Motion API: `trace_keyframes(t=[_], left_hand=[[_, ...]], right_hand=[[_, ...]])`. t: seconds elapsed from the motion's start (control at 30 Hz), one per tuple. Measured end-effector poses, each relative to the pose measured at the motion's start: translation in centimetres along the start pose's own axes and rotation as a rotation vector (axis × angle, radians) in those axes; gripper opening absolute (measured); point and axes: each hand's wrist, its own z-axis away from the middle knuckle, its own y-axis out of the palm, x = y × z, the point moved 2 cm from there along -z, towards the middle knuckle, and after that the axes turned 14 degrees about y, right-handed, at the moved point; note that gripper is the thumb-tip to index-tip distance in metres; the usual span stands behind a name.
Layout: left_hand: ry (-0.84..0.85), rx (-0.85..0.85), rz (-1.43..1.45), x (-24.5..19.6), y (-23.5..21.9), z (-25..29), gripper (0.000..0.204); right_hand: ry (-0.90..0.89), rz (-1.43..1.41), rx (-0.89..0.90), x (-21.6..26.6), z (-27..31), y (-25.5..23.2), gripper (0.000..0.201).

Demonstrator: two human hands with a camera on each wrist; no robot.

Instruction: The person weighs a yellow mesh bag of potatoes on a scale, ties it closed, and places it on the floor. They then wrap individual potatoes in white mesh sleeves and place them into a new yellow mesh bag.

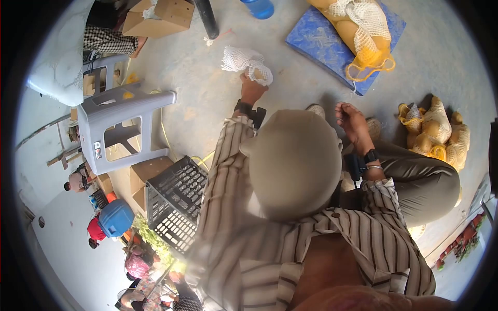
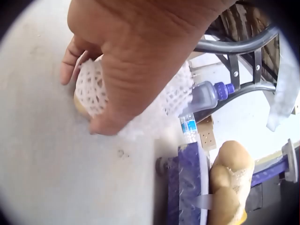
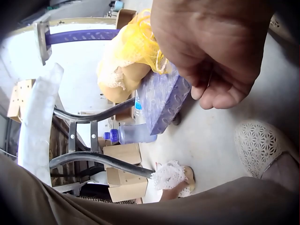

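My left hand (image 1: pixel 253 89) grips a white foam net (image 1: pixel 243 59) low over the floor, thumb on one side and fingers on the other. In the left wrist view, a bit of smooth tan produce (image 2: pixel 80 106) shows under the edge of the net (image 2: pixel 93 89); the rest is hidden by the hand. My right hand (image 1: pixel 354 123) is held in front of my knee with its fingers loosely curled and nothing in them. In the right wrist view, the right hand (image 3: pixel 213 51) overlaps the blue textured platform (image 3: pixel 161 101).
A yellow mesh bag of tan produce (image 1: pixel 350 31) lies on the blue platform (image 1: pixel 311 41). More netted produce (image 1: pixel 436 127) stands at the right. At the left are a grey plastic stool (image 1: pixel 124 124), a black crate (image 1: pixel 179 202) and a cardboard box (image 1: pixel 158 18). Other people are farther off.
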Motion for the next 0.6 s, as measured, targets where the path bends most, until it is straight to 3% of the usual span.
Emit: trace_keyframes(t=[0.03, 0.1, 0.13, 0.2, 0.23, 0.3, 0.33, 0.4, 0.43, 0.5, 0.57, 0.6], left_hand=[[0.002, -0.008, 0.001, -0.3, -0.1, -0.4, 0.097], [-0.628, 0.003, 0.621, -2.5, -4.9, -2.1, 0.082], [-0.612, 0.006, 0.629, -2.7, -5.3, -2.2, 0.082], [-0.327, 0.179, 1.469, -3.3, -6.1, -1.7, 0.062], [-0.313, 0.217, 1.473, -4.6, -7.4, -1.7, 0.062], [-0.775, 0.146, 2.071, -8.3, -12.8, -3.6, 0.055], [-0.771, 0.157, 2.077, -8.6, -13.4, -3.9, 0.055], [-0.608, 0.384, 2.255, -9.1, -14.0, -4.2, 0.056], [-0.602, 0.396, 2.254, -9.2, -13.8, -4.6, 0.056], [-0.376, 0.622, 2.336, -9.6, -13.3, -5.5, 0.058], [-0.440, 0.633, 2.332, -11.1, -13.5, -5.7, 0.057], [-0.509, 0.622, 2.330, -11.6, -13.7, -5.9, 0.055]], right_hand=[[-0.005, 0.005, 0.004, 0.0, 0.2, 0.1, 0.022], [-0.021, -0.005, -0.009, 0.2, 0.6, -0.3, 0.022], [-0.032, -0.018, 0.010, 0.3, 0.4, -0.6, 0.021], [-0.039, -0.052, 0.022, 0.6, 0.4, -0.3, 0.021], [-0.056, 0.009, 0.013, 0.6, 0.9, 0.1, 0.021], [-0.074, 0.084, -0.005, 1.0, 1.3, 0.9, 0.021], [-0.099, 0.146, 0.025, 1.0, 1.4, 1.4, 0.025], [-0.125, 0.202, 0.051, 1.0, 2.3, 3.0, 0.030], [-0.198, 0.270, 0.066, 1.3, 3.1, 3.9, 0.040], [-0.275, 0.324, 0.072, 1.8, 4.1, 5.4, 0.052], [-0.367, 0.423, 0.189, 2.1, 4.6, 6.2, 0.072], [-0.369, 0.416, 0.182, 2.0, 4.5, 6.3, 0.072]])
